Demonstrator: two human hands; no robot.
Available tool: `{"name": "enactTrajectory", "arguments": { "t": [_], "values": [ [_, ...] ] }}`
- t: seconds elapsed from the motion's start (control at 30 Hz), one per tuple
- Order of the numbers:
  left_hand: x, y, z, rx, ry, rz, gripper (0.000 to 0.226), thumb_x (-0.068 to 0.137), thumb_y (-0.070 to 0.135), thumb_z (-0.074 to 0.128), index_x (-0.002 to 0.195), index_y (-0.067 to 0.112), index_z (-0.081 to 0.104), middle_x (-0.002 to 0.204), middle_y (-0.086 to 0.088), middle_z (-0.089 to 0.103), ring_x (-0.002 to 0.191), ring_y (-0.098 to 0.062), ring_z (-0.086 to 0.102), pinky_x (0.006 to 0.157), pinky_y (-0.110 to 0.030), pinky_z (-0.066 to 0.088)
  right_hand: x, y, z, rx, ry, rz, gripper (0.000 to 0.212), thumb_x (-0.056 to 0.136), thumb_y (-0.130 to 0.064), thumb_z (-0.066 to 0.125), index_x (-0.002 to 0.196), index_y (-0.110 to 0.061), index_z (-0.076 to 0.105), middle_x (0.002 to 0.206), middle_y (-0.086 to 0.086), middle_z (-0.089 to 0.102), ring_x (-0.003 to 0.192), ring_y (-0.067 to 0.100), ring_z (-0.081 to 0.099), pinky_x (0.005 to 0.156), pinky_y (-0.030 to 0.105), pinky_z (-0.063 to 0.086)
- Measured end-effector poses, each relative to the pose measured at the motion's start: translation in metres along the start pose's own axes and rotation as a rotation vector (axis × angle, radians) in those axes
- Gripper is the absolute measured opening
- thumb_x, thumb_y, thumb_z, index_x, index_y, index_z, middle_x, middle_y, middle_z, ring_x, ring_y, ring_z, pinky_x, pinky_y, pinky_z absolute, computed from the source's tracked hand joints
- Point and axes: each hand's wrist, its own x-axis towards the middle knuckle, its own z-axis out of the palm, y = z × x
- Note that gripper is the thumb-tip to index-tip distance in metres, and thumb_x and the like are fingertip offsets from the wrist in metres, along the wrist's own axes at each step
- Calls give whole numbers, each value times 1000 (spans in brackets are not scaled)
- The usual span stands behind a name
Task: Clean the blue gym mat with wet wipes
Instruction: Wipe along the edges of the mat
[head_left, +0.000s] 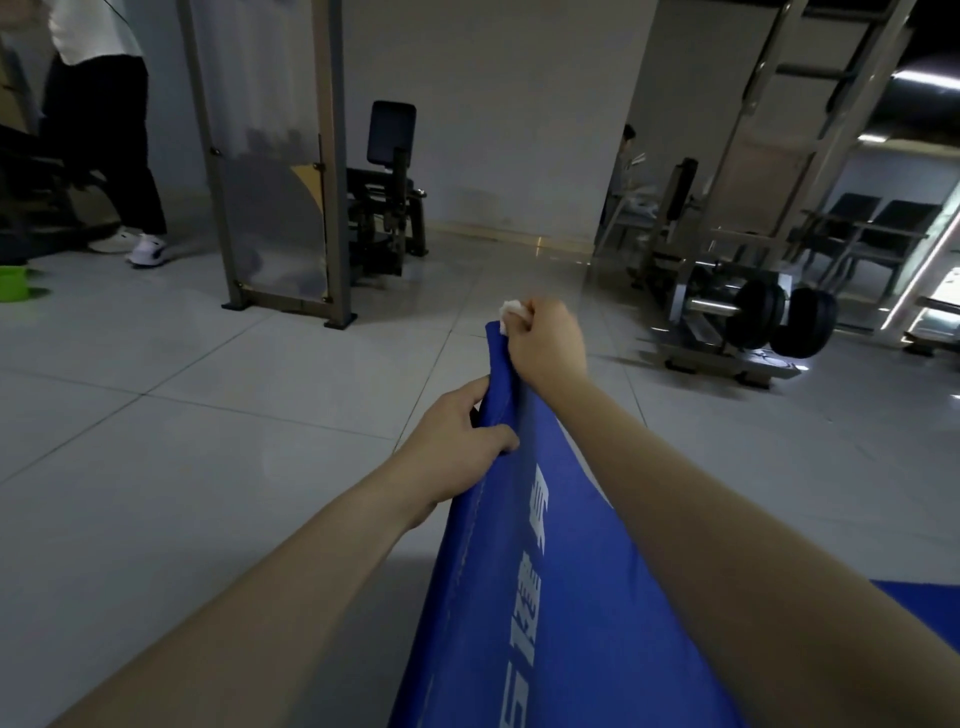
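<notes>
While our left hand curls around the stitched edge of the blue gym mat, we hold that end of the mat up off the tiled floor. We judge this grip is there for support: the mat looks soft and would probably sag or fold away under a wiping stroke unless 1 hand kept it taut.

Our right hand sits just above, at the mat's top corner. Its fingers are bunched tightly around a crumpled white wet wipe, which pokes out past the knuckles and touches the corner. Both of our 2 hands are therefore closed on something, 1 on the mat and 1 on the wipe, and they sit close together along the same edge.

The mat rises from the bottom of the view to that corner, its face with white printed characters turned toward our right arm. A further blue strip lies low at the right edge, and we cannot tell whether it is the same mat folded over.

We take the step in hand to be cleaning the corner and seam, which would be awkward to reach with the mat lying flat.

Around us stand a metal-framed machine, a padded seat machine, black weight plates and dark chairs. Another person's legs show at far left.
</notes>
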Motion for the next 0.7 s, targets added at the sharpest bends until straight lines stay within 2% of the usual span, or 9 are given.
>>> {"name": "enactTrajectory", "arguments": {
  "t": [0.1,0.17,0.27,0.4,0.5,0.53,0.63,0.7],
  "values": [
    [3,1,1,21,17,-15,36,92,10,62,121,30,64,102,4,73,85,-14,73,72,-29,60,-29,4,-5,76,-18,-29,37,104,-27,51,68,-19,44,59,-4,47,51,10,44,51,26,33],
    [6,2,-1,25,42,-12,35,93,11,61,122,31,63,102,5,72,85,-12,72,68,-25,57,-56,6,-9,140,-19,-84,37,102,-31,55,68,-18,45,56,-7,45,48,7,42,47,20,34],
    [8,4,-3,25,45,-7,36,95,13,60,125,32,61,105,5,72,90,-13,72,73,-28,57,-73,7,-16,208,-14,-148,35,98,-29,62,68,-19,48,54,-9,46,50,5,45,46,20,37],
    [7,9,-1,11,-3,20,33,91,12,63,117,33,66,101,5,74,87,-15,73,76,-33,62,-23,-3,-21,55,42,-134,36,98,-26,60,67,-30,41,65,-8,51,57,8,49,51,27,35],
    [7,8,-1,-27,-23,31,36,91,9,63,118,33,68,101,6,75,89,-17,74,79,-36,63,27,-1,-19,-54,22,-63,37,98,-22,55,65,-28,38,85,7,54,72,21,53,62,28,35],
    [7,8,-1,-38,-21,33,37,91,8,63,119,33,69,102,5,75,89,-17,74,79,-36,63,37,0,-17,-58,10,-32,37,98,-22,55,64,-26,39,86,9,53,72,22,52,62,28,36],
    [9,7,-3,-52,-16,29,38,92,7,63,120,33,68,100,6,75,88,-17,74,78,-36,63,36,2,-13,4,7,36,36,99,-22,56,65,-22,43,70,0,51,60,12,48,54,26,34],
    [9,7,-4,-49,-2,22,35,92,8,63,118,32,69,97,8,75,85,-15,74,74,-32,63,16,-3,-14,46,-7,26,34,100,-21,57,68,-18,44,63,-3,48,57,11,46,52,25,34]
  ]
}}
